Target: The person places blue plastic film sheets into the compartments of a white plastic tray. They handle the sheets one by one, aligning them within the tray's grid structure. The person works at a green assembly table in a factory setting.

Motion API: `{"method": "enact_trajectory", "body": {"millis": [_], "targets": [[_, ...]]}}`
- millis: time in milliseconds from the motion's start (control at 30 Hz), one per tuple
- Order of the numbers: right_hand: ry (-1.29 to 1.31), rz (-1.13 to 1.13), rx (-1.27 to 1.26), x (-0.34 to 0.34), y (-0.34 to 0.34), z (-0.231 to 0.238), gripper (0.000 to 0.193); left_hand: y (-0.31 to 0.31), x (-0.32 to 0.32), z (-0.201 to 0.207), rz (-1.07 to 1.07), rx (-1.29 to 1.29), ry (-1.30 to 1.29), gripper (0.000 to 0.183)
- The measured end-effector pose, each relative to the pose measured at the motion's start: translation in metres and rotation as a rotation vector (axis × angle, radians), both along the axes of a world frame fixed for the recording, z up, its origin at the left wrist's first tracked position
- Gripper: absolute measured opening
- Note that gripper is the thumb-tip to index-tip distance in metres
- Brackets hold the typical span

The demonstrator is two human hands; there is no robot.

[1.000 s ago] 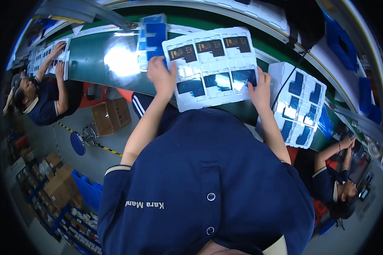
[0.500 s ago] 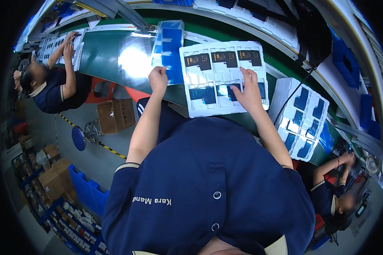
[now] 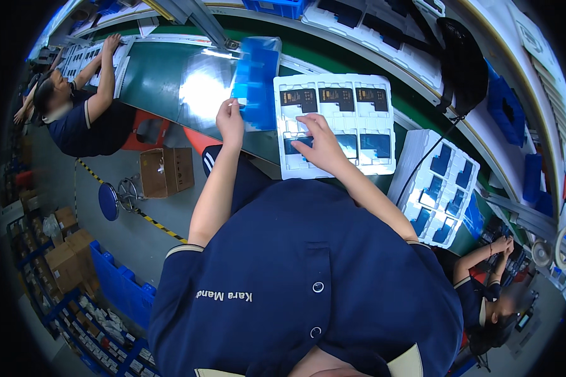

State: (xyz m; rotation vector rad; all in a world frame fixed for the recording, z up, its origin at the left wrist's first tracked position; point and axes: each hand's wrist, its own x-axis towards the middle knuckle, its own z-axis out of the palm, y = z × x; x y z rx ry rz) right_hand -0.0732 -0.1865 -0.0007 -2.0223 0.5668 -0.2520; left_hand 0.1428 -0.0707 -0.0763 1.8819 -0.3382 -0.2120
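Observation:
A white plastic tray (image 3: 334, 125) lies on the bench in front of me, with flat black battery packs in its pockets. The back row, including the middle battery pack (image 3: 337, 97), shows printed faces; the front row looks dark and glossy. My right hand (image 3: 324, 147) is over the front-left pocket, thumb and fingers apart, partly hiding the battery pack (image 3: 294, 146) there. Left of the tray, my left hand (image 3: 231, 123) has thumb and fingertips pinched together at the edge of a blue film sheet (image 3: 258, 85). Whatever is between those fingertips is too small to make out.
A stack of similar filled trays (image 3: 435, 187) stands right of my tray. A black cable (image 3: 426, 154) hangs across it. Co-workers sit at the far left and lower right. Behind the green bench (image 3: 154, 75) runs a shelf with more trays (image 3: 383, 39) and blue bins.
My right hand has moved left across the tray, from the front middle and right pockets to the front-left one. The left hand stays pinched beside the blue sheet. The whole view has shifted slightly.

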Motion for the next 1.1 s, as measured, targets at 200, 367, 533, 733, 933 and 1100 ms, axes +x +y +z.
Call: {"method": "enact_trajectory", "body": {"millis": [200, 367, 533, 733, 933, 1100], "targets": [[-0.231, -0.184, 0.659, 0.021, 0.010, -0.010, 0.053, 0.019, -0.047, 0.052, -0.257, -0.245, 0.244, 0.056], [-0.262, -0.009, 0.746, 0.025, 0.000, -0.022, 0.046, 0.033, -0.068, 0.060, -0.441, -0.254, 0.291, 0.050], [-0.209, -0.055, 0.671, 0.024, -0.004, -0.016, 0.026, 0.042, -0.070, 0.078, -0.509, -0.221, 0.390, 0.032], [-0.247, -0.038, 0.462, 0.030, -0.005, -0.007, 0.012, 0.043, -0.066, 0.079, -0.467, -0.366, 0.404, 0.009], [-0.170, 0.130, 0.579, 0.050, -0.019, 0.001, 0.016, 0.050, -0.065, 0.083, -0.364, -0.356, 0.308, 0.011], [-0.020, 0.154, 0.747, 0.076, -0.022, 0.006, 0.018, 0.067, -0.053, 0.107, -0.307, 0.026, 0.002, 0.027]]}}
